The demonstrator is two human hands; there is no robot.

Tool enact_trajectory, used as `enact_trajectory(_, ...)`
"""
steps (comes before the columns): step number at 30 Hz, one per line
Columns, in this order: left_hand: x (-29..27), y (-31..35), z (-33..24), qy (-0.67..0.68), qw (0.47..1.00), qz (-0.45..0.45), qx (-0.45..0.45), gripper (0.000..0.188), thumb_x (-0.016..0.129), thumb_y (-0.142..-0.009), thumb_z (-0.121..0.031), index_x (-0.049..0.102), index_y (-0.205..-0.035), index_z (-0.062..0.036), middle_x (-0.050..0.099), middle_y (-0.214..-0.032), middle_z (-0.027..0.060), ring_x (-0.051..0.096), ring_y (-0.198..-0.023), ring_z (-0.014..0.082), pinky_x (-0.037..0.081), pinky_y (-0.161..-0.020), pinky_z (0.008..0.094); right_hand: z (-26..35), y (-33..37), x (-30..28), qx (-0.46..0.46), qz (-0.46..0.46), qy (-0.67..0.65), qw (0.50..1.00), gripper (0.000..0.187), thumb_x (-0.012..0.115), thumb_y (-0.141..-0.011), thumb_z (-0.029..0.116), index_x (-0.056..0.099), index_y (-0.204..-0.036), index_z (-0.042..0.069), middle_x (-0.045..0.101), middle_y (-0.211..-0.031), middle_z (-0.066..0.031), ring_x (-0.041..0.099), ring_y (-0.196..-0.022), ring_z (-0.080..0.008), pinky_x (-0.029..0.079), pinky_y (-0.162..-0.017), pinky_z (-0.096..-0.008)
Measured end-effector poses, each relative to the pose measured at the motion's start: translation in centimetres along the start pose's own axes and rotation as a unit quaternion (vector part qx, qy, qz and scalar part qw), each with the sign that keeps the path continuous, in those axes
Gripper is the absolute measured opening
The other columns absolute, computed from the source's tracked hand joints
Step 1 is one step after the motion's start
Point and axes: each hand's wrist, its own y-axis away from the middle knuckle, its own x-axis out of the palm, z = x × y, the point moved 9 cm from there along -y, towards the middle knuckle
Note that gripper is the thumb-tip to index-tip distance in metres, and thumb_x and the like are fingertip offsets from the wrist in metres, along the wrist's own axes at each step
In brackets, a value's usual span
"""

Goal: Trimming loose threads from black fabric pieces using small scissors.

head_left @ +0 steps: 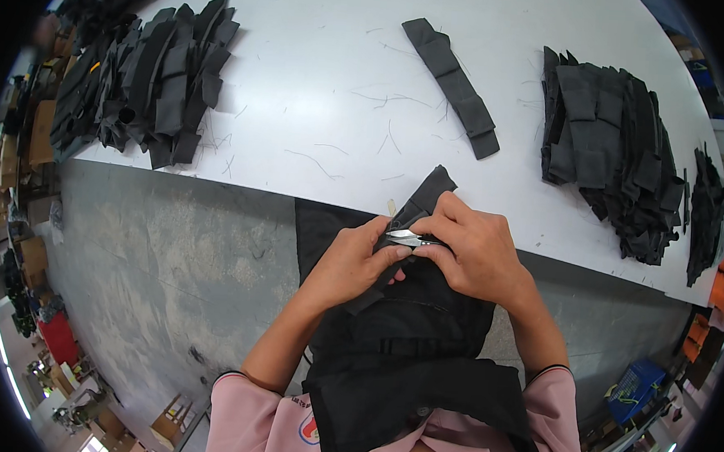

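Observation:
My left hand [345, 266] is closed on a black fabric strip [427, 195], which slants over the table's near edge. In my right hand [482, 247] is a small pair of silver thread snips [402, 237], gripped between thumb and fingers. The blades lie against the strip, right beside my left thumb and fingertips. Part of the strip is hidden under both hands, and its lower end hangs over my black apron [423, 315]. Whether a thread sits between the blades is too small to make out.
A single folded black strip [453, 90] lies on the white table [321, 76], among loose thread ends. Heaps of similar strips stand at the left [169, 81] and right [604, 140], with a smaller bundle [706, 215] farther right. A blue crate [635, 391] sits low at the right.

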Motion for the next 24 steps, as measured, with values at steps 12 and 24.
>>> enact_trajectory(12, -0.2, -0.3, 0.7, 0.11, 0.994, -0.006, -0.003, 0.03, 0.057, -0.09, -0.014, 0.052, -0.114, 0.003, 0.064, -0.087, 0.0086, 0.064, -0.071, 0.012, 0.05, -0.062, 0.0238, -2.4, 1.6, 0.5, 0.112, -0.144, -0.158, 0.97, 0.018, 0.071, -0.07, 0.006, 0.064, -0.087, 0.006, 0.051, -0.077, -0.0062, 0.055, -0.058, -0.0208, 0.043, -0.052, -0.029)
enact_trajectory(24, -0.2, -0.6, 0.4, 0.352, 0.935, -0.002, 0.037, 0.034, 0.046, -0.096, -0.023, 0.048, -0.119, 0.0027, 0.06, -0.113, 0.0168, 0.064, -0.088, 0.0203, 0.052, -0.08, 0.0313, 0.1, 3.1, -0.2, 0.069, -0.177, -0.003, 0.982, 0.023, 0.073, -0.068, 0.011, 0.063, -0.088, 0.006, 0.049, -0.073, -0.0051, 0.053, -0.054, -0.0198, 0.041, -0.048, -0.0294)
